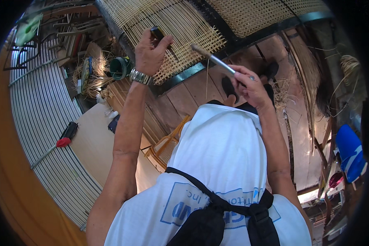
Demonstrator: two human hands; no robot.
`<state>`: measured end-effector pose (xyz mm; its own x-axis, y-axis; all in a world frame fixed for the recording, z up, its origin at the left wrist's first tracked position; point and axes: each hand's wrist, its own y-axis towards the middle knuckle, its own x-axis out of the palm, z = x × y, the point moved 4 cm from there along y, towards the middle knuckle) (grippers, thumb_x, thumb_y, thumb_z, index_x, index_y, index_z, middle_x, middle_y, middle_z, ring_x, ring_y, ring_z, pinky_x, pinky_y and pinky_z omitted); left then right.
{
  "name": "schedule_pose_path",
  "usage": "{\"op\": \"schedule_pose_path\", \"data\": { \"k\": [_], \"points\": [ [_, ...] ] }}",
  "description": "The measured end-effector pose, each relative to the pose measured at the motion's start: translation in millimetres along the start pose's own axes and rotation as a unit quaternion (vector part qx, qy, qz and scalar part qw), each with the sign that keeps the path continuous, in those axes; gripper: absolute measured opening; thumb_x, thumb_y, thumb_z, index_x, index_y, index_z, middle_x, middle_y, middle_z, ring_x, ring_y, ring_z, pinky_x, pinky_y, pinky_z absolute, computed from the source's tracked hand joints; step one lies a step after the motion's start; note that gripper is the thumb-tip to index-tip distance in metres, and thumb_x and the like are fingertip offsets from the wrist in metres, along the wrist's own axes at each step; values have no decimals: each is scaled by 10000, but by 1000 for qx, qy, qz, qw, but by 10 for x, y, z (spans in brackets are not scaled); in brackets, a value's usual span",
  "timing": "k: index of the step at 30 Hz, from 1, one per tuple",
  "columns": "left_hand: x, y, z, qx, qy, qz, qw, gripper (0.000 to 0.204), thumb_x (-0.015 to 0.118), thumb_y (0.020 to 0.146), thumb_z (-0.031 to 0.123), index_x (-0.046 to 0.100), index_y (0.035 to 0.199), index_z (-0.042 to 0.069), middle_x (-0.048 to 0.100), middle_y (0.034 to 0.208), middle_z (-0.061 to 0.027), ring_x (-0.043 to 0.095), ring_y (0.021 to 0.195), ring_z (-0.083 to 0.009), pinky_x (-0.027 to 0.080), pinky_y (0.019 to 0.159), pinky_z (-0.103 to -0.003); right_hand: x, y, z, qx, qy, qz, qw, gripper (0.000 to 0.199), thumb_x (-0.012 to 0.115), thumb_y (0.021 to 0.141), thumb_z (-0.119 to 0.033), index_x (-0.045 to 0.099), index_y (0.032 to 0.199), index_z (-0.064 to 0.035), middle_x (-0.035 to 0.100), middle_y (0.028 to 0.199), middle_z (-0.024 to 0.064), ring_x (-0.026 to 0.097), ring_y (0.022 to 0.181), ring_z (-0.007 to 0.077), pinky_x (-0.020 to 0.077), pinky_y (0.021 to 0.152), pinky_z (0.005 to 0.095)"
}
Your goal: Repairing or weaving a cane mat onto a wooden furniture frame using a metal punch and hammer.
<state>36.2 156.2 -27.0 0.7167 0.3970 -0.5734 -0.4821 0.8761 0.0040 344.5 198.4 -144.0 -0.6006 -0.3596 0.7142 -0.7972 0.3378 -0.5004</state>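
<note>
The woven cane panel [180,37] in its black frame is sitting upper centre, tilted above the plank floor [188,94]. The left hand [150,51], wearing a metal wristwatch [140,76], is pinching a small dark tool [156,33] against the weave, fingers closed around it. The right hand [250,84] is gripping a metal-shafted tool [213,59], its tip touching the panel's edge. A red-handled screwdriver [57,145] is lying well apart on a ribbed surface at left, and a green pot [121,67] is standing near loose straw.

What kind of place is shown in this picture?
Probably a cane-weaving workshop. A woven cane panel in a dark frame is being worked on, loose fibre lies piled on the plank floor, and a screwdriver lies nearby.
</note>
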Motion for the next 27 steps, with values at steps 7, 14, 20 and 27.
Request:
{"op": "schedule_pose_path", "data": {
  "k": [7, 14, 20, 27],
  "points": [
    [154, -78, 67, 17, 154, -48, 987, 373, 808, 918, 295, 612, 1072, 18, 697, 793, -60, 647, 703, -124, 523, 594, -318, 9, -120, -41, -26, -1, 31, 999, 373, 554, 1042, -133, 582, 1395, -17, 588, 836, -3, 391, 558, 2, 315, 504, 151],
    [88, -16, 86, 50, 160, -26, 985, 391, 805, 920, 321, 613, 1078, 20, 697, 787, -67, 652, 686, -142, 524, 590, -328, 94, -31, 49, -1, -68, -12, 998, 369, 567, 1043, -152, 600, 1390, -30, 607, 818, -3, 406, 564, 4, 320, 496, 151],
    [65, 51, -156, 18, 119, -51, 991, 403, 803, 919, 344, 605, 1063, 22, 692, 783, -77, 656, 684, -165, 522, 604, -346, -35, 3, -63, -43, -1, 52, 998, 351, 587, 1042, -152, 618, 1371, -34, 614, 815, -2, 433, 578, 9, 326, 487, 153],
    [41, 85, -195, 14, 105, -45, 993, 409, 780, 930, 378, 612, 1041, 21, 722, 798, -97, 663, 679, -175, 523, 615, -353, 186, 80, 106, 6, -32, -44, 998, 361, 591, 1039, -148, 599, 1381, -32, 594, 795, -7, 420, 566, 19, 327, 490, 158]
  ]
}}
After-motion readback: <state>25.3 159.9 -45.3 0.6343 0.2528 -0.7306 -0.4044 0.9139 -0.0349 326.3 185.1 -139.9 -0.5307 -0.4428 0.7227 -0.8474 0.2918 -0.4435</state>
